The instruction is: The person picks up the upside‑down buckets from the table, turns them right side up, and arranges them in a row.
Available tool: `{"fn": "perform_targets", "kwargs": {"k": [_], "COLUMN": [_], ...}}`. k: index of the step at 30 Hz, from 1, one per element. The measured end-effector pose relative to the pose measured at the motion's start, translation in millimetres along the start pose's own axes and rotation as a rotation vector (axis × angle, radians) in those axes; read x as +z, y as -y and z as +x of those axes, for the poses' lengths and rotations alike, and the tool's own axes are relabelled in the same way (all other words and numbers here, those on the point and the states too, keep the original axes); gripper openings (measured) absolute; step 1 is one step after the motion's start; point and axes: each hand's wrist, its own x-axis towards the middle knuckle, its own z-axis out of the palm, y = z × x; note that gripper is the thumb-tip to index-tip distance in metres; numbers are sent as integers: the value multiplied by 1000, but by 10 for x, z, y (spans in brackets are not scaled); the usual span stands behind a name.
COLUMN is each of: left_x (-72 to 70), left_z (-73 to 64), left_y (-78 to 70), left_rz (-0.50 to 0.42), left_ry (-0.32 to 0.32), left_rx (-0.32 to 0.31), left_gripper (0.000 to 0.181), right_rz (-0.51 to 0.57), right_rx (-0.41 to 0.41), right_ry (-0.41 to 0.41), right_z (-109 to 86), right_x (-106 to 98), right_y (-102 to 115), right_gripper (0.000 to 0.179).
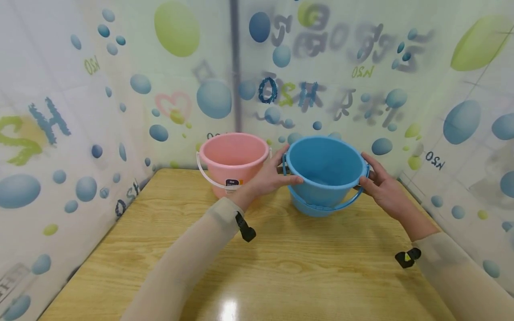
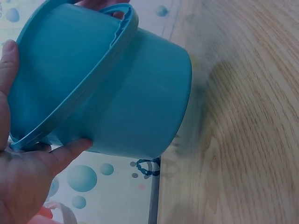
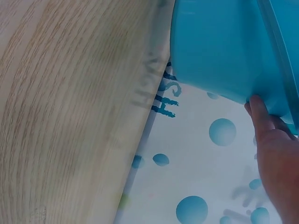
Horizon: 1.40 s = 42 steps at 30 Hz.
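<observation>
Both hands hold a blue plastic bucket [image 1: 321, 191] by opposite sides of its rim. My left hand [image 1: 270, 177] grips the left side, thumb over the near rim and fingers along the outer wall. On the opposite side, my right hand [image 1: 383, 187] has its thumb at the rim and its fingers behind. The bucket's blue handle [image 1: 341, 206] hangs down in front. A pink bucket [image 1: 234, 151] with a white handle [image 1: 206, 178] and a dark label stands just left of it, partly behind my left hand. Whether the blue bucket's base touches the table is unclear.
The wooden table [image 1: 281, 272] runs to patterned wall sheets [image 1: 192, 89] at the back and both sides. Black straps with small clips [image 1: 246, 228] are around the wrists.
</observation>
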Motion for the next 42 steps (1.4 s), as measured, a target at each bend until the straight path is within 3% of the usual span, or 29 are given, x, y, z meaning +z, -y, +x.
{"fn": "perform_targets", "kwargs": {"k": [9, 18, 30, 36, 42], "left_x": [71, 100, 86, 91, 84], "left_z": [52, 57, 80, 145, 252], "left_y": [73, 126, 221, 272, 311], "left_rz": [-9, 20, 85, 29, -109], "left_ry": [-25, -29, -51, -60, -25], "left_rx": [-12, -83, -156, -185, -186], "left_gripper": [101, 100, 105, 105, 104], "right_rz": [42, 93, 47, 64, 7], "right_rx": [14, 50, 103, 133, 165], "right_ry": [38, 65, 90, 83, 63], "right_z": [76, 127, 202, 270, 332], "right_x": [-19, -22, -6, -9, -23], "right_y": [-134, -245, -278, -318, -343], "right_gripper": [72, 71, 73, 75, 78]}}
